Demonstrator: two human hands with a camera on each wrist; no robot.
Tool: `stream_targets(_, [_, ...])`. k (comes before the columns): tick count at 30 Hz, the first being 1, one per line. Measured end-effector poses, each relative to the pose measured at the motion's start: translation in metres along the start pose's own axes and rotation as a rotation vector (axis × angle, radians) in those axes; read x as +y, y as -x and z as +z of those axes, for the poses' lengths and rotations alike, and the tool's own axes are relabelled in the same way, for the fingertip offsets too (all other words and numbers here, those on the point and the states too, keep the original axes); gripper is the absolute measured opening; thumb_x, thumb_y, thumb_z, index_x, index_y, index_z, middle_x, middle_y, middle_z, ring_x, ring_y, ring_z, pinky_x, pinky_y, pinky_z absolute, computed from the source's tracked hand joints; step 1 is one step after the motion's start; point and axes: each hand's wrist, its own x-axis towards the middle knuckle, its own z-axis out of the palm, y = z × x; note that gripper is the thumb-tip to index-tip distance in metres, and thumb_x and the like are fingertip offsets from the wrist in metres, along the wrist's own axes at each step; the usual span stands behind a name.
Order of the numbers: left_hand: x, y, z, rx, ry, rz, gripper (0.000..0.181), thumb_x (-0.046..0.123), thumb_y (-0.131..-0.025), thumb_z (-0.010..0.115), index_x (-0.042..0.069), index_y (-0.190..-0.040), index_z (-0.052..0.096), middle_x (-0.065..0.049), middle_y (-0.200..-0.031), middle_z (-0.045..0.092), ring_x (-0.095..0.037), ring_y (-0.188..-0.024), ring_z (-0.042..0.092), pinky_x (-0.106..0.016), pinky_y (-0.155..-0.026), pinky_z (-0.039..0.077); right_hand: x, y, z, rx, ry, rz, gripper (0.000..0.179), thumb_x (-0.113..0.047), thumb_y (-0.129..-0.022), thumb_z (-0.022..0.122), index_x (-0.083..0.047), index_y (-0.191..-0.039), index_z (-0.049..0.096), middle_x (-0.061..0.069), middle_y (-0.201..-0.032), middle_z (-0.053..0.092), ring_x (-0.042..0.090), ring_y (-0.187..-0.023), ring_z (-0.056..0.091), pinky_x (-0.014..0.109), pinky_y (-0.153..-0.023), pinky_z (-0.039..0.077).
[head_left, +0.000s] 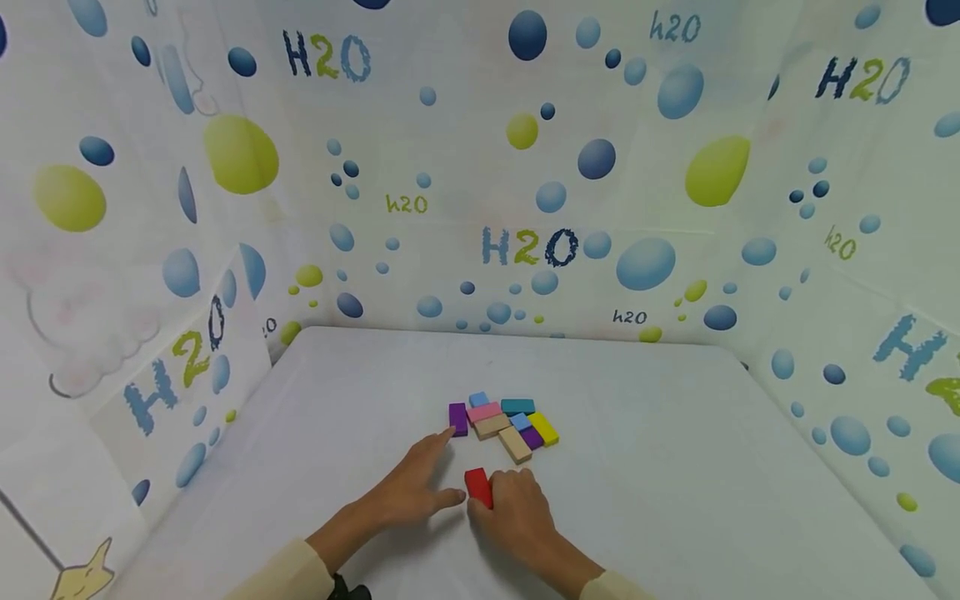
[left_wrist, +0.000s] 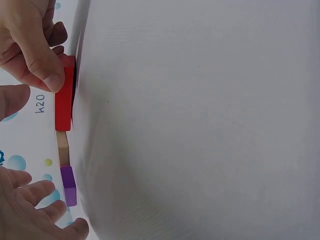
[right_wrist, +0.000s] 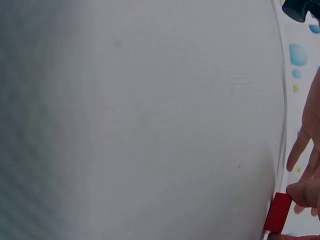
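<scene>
Between its thumb and curled fingers, my right hand (head_left: 519, 510) pinches a red block (head_left: 477, 487) just in front of the group of blocks. In the right wrist view the red block (right_wrist: 278, 213) shows between thumb and finger. My left hand (head_left: 408, 486) is spread, its fingers extended. Its index fingertip is right at the near end of a purple block (head_left: 458, 419), and its thumb points at the red block with a small gap. The left wrist view shows the red block (left_wrist: 63, 100), with a purple block (left_wrist: 68, 185) beyond the left fingers.
Beside the purple block lie pink (head_left: 484, 412), teal (head_left: 518, 406) and yellow (head_left: 544, 428) blocks, two wooden ones (head_left: 515, 445), two light blue ones (head_left: 478, 399) and a second purple one (head_left: 532, 437). They lie on a white-covered table (head_left: 637, 433) with patterned curtains (head_left: 465, 150) around it.
</scene>
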Motion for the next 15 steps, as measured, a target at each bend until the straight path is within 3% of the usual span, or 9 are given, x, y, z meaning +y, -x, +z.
stream_targets(4, [-0.0002, 0.0022, 0.0008, 0.001, 0.009, 0.008, 0.096, 0.036, -0.086, 0.079, 0.011, -0.161, 0.025, -0.015, -0.163, 0.030, -0.039, -0.149, 0.027, -0.064, -0.114, 0.030, -0.0004, 0.0029, -0.0002, 0.006, 0.004, 0.002, 0.034, -0.031, -0.086, 0.078, 0.000, -0.096, 0.066, 0.001, -0.070, 0.053, 0.018, -0.072, 0.046, 0.030, -0.059, 0.043])
stream_targets(11, [-0.0037, 0.0072, 0.0019, 0.002, 0.020, 0.000, 0.094, 0.034, -0.086, 0.078, 0.010, -0.161, 0.025, -0.017, -0.162, 0.030, -0.041, -0.149, 0.027, -0.064, -0.116, 0.027, -0.0034, 0.0085, 0.0017, -0.028, 0.017, 0.016, 0.056, -0.033, -0.085, 0.080, 0.003, -0.124, 0.063, 0.008, -0.092, 0.067, 0.020, -0.081, 0.051, 0.036, -0.068, 0.054])
stream_targets(15, [-0.0030, 0.0086, -0.0012, -0.005, 0.029, 0.007, 0.093, 0.033, -0.087, 0.077, 0.008, -0.160, 0.025, -0.017, -0.162, 0.030, -0.041, -0.150, 0.026, -0.065, -0.117, 0.025, -0.0055, 0.0098, 0.0032, -0.050, 0.012, 0.028, 0.059, -0.035, -0.084, 0.080, 0.002, -0.126, 0.061, 0.006, -0.091, 0.065, 0.020, -0.081, 0.051, 0.038, -0.069, 0.053])
